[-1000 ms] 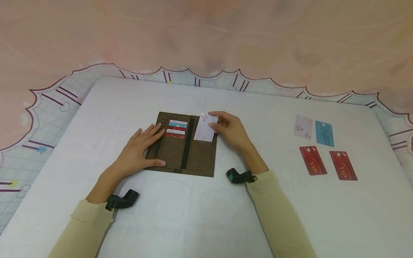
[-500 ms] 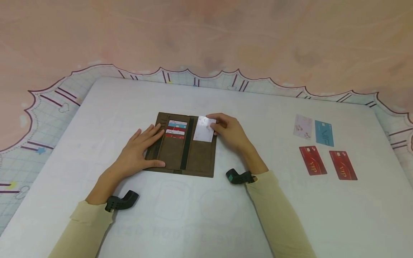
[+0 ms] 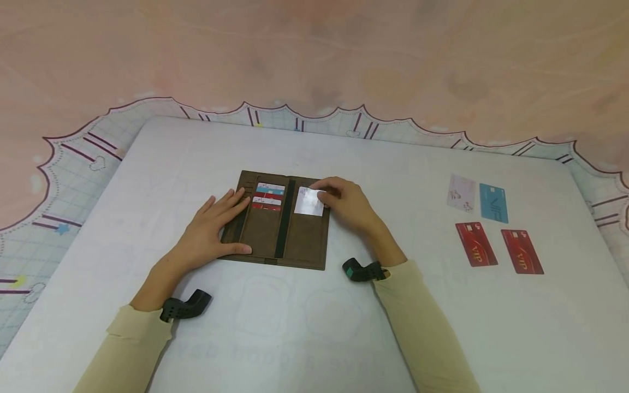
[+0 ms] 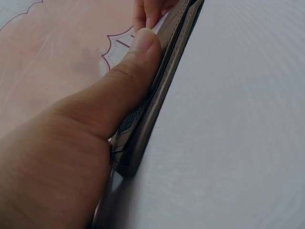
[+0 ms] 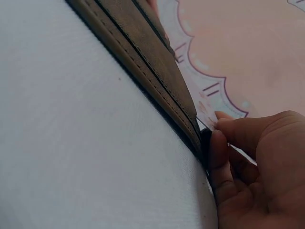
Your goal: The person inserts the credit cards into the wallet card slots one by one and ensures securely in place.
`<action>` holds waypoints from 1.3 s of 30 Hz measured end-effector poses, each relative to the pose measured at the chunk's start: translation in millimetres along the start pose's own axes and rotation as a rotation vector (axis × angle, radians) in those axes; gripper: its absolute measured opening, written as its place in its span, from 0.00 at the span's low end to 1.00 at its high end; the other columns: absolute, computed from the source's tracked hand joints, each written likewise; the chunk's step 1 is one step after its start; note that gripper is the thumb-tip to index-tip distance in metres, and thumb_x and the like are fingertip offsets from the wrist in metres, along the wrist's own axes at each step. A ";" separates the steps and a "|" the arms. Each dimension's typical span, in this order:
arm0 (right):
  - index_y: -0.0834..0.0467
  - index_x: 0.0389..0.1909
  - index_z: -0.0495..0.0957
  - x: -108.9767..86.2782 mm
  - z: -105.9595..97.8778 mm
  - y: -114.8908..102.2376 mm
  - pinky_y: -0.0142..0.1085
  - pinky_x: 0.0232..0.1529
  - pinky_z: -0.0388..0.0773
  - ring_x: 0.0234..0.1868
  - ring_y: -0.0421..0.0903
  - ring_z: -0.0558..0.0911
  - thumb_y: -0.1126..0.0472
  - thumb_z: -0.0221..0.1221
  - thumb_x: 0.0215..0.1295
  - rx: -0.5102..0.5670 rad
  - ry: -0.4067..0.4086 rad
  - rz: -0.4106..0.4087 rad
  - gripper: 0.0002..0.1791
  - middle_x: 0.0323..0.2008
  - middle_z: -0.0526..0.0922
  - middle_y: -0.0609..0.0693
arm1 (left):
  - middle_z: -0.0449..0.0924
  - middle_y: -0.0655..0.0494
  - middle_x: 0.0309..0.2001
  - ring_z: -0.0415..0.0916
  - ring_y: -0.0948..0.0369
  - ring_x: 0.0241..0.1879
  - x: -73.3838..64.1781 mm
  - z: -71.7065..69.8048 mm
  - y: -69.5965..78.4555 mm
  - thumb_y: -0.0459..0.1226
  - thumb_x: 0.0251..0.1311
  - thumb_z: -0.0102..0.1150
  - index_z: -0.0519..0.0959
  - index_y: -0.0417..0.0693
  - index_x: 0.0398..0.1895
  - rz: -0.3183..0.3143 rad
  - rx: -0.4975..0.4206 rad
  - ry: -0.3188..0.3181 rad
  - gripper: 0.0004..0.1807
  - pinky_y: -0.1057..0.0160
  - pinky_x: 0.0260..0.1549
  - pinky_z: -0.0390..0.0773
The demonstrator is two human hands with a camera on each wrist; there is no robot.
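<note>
An unfolded brown wallet lies on the white table. My left hand rests on its left half with the fingers spread; in the left wrist view the thumb lies along the wallet's near edge. My right hand pinches the upper right part of a white card between thumb and fingers. The card stands partly in a slot of the wallet's right half, its lower part hidden; pinkish marks show on it in the right wrist view. Several cards sit stepped in the left half's slots.
On the table to the right lie a pale flowered card, a blue VIP card and two red VIP cards, a left one and a right one. Past the white surface runs a scalloped, patterned cloth border.
My right hand has moved slightly toward me, pushing the white card deeper into the right-hand slot, so less of it shows. The left hand and the loose cards stay put.
</note>
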State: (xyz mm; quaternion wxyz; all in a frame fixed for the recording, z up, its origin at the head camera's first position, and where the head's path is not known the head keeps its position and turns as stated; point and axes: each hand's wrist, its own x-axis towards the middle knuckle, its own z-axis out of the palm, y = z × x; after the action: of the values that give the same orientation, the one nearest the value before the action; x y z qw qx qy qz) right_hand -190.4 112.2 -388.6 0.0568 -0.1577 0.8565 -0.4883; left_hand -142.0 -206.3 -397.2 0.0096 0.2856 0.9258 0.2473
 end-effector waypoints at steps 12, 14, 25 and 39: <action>0.51 0.43 0.84 -0.9 -1.4 -2.9 0.38 0.50 0.72 0.44 0.42 0.75 0.62 0.56 0.69 -0.087 -0.033 -0.036 0.09 0.42 0.79 0.44 | 0.48 0.47 0.74 0.40 0.51 0.74 0.1 -1.2 1.9 0.56 0.46 0.71 0.57 0.44 0.73 0.001 -0.009 0.000 0.54 0.48 0.70 0.35; 0.50 0.42 0.85 -0.5 -1.3 -2.8 0.37 0.51 0.71 0.46 0.41 0.75 0.62 0.56 0.69 -0.096 -0.044 -0.043 0.09 0.43 0.79 0.43 | 0.48 0.47 0.74 0.40 0.51 0.74 0.1 -1.3 2.0 0.56 0.46 0.71 0.57 0.44 0.73 0.001 -0.010 0.002 0.54 0.48 0.70 0.35; 0.51 0.40 0.86 0.4 -1.6 -1.3 0.38 0.53 0.71 0.49 0.42 0.75 0.63 0.57 0.68 -0.134 -0.079 -0.105 0.09 0.45 0.79 0.45 | 0.49 0.47 0.74 0.40 0.50 0.73 -0.1 -1.1 1.6 0.55 0.46 0.71 0.57 0.44 0.73 0.004 -0.010 0.003 0.54 0.48 0.70 0.35; 0.52 0.39 0.85 0.1 -1.5 0.9 0.38 0.52 0.72 0.49 0.42 0.74 0.68 0.55 0.68 -0.107 -0.135 -0.134 0.11 0.45 0.78 0.45 | 0.49 0.47 0.74 0.40 0.50 0.73 -0.3 -1.3 2.1 0.55 0.46 0.71 0.57 0.44 0.73 -0.002 -0.006 -0.001 0.54 0.48 0.70 0.34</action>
State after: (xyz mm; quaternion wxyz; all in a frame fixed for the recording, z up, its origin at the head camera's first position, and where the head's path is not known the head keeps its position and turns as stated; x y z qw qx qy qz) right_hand -191.1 113.8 -388.5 0.0729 -0.2498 0.8632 -0.4327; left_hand -140.9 -205.6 -395.2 0.0110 0.2846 0.9254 0.2502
